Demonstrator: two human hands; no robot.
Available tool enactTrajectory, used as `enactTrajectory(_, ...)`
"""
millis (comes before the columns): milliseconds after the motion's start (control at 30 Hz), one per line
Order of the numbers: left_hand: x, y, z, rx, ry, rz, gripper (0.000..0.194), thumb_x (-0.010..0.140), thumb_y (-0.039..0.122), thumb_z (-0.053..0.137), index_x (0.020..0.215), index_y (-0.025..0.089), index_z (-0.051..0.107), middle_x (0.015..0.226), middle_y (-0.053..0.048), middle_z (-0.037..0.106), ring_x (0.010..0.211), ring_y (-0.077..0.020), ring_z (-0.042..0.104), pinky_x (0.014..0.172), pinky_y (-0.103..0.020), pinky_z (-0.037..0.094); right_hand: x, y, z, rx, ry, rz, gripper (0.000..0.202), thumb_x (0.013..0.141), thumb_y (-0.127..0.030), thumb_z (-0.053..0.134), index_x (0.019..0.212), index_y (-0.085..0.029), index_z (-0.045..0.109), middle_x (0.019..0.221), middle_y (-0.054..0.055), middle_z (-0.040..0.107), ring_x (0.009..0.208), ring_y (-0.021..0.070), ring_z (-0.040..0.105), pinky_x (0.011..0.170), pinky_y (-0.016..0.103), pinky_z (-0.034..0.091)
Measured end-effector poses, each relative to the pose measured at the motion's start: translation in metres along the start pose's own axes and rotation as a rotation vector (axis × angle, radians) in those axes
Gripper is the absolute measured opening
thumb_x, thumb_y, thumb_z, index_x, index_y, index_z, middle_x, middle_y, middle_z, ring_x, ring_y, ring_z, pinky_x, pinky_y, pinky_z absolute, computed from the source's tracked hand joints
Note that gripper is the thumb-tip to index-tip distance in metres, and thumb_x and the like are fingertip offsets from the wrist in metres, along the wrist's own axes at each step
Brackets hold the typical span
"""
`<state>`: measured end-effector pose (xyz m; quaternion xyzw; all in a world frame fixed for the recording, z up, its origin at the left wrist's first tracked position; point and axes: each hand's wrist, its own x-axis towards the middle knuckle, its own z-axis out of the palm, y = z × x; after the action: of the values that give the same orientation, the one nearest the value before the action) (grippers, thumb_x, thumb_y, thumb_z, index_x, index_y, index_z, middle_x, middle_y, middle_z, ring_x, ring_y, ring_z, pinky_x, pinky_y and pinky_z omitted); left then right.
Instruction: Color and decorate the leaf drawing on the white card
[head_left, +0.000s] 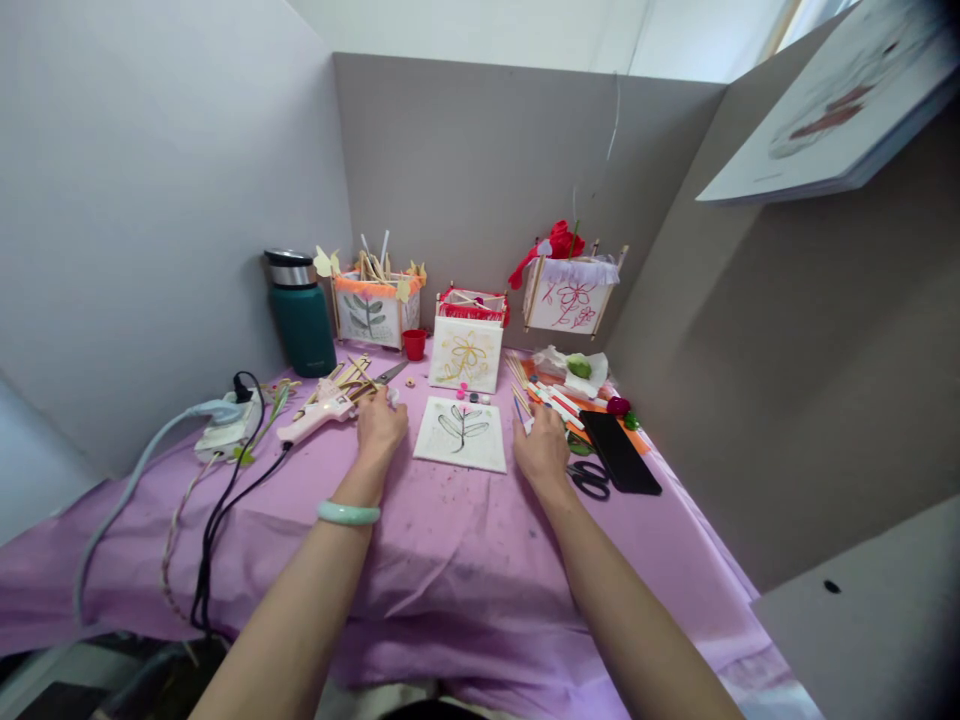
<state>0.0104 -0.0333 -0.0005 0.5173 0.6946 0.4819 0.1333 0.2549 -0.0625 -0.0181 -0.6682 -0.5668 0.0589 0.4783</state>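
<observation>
A white paper square with a black leaf drawing [461, 432] lies flat on the purple tablecloth [450, 560] between my hands. My left hand [380, 428], with a green bangle on the wrist, rests on the cloth just left of the paper, beside a white glue gun [319, 418] and a pile of wooden sticks [351, 378]. On the paper's right sits my right hand [541, 448], its fingers at a bundle of marker pens [551, 402]. Whether it grips a pen is hidden.
Black scissors [589, 478] and a black phone [619, 451] lie right of my right hand. Paper lanterns [466, 345] and a dark green flask [301, 315] stand at the back. A power strip [223, 425] with cables sits at the left. Grey partition walls enclose the table.
</observation>
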Motion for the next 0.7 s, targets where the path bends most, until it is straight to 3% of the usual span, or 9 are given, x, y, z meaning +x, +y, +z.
enactTrajectory(100, -0.001, 0.008, 0.004, 0.116, -0.023, 0.094, 0.042, 0.073, 0.023, 0.056, 0.113, 0.013, 0.059, 0.122, -0.018, 0.051, 0.11, -0.0305, 0.05, 0.091, -0.036, 0.037, -0.003, -0.001, -0.001, -0.287, 0.066, -0.199, 0.029, 0.082, -0.028, 0.048, 0.104, -0.013, 0.06, 0.109, 0.015, 0.055, 0.105, 0.0275, 0.045, 0.088, 0.038, 0.034)
enactTrajectory(267, 0.02, 0.028, 0.026, 0.227, -0.241, 0.28, 0.023, 0.075, 0.024, 0.053, 0.088, 0.021, 0.072, 0.096, -0.011, 0.068, 0.098, -0.0268, 0.058, 0.087, -0.032, 0.038, 0.011, -0.008, 0.008, -0.363, -0.07, -0.363, 0.03, 0.091, -0.024, 0.036, 0.086, -0.016, 0.064, 0.093, 0.01, 0.061, 0.094, 0.0227, 0.049, 0.086, 0.034, 0.033)
enactTrajectory(433, 0.049, 0.04, 0.063, 0.313, -0.373, 0.315, 0.014, 0.069, 0.026, 0.06, 0.074, 0.023, 0.073, 0.083, -0.01, 0.072, 0.09, -0.0255, 0.061, 0.077, -0.03, 0.039, 0.051, -0.023, 0.033, -0.424, -0.269, -0.359, 0.022, 0.086, -0.024, 0.047, 0.096, -0.018, 0.066, 0.099, 0.011, 0.063, 0.098, 0.0231, 0.051, 0.085, 0.032, 0.033)
enactTrajectory(567, 0.06, 0.038, 0.089, 0.363, -0.43, 0.319, 0.016, 0.067, 0.033, 0.064, 0.073, 0.021, 0.073, 0.08, -0.012, 0.071, 0.083, -0.0259, 0.062, 0.07, -0.031, 0.039, 0.075, -0.029, 0.061, -0.446, -0.317, -0.32, 0.024, 0.082, -0.031, 0.053, 0.097, -0.019, 0.067, 0.096, 0.011, 0.065, 0.094, 0.0235, 0.054, 0.079, 0.032, 0.036)
enactTrajectory(700, 0.066, 0.031, 0.1, 0.391, -0.447, 0.317, 0.024, 0.067, 0.039, 0.064, 0.08, 0.021, 0.072, 0.084, -0.014, 0.071, 0.083, -0.027, 0.063, 0.067, -0.031, 0.039, 0.08, -0.023, 0.083, -0.434, -0.355, -0.294, 0.023, 0.081, -0.035, 0.055, 0.092, -0.021, 0.069, 0.09, 0.009, 0.067, 0.088, 0.0215, 0.057, 0.072, 0.029, 0.037)
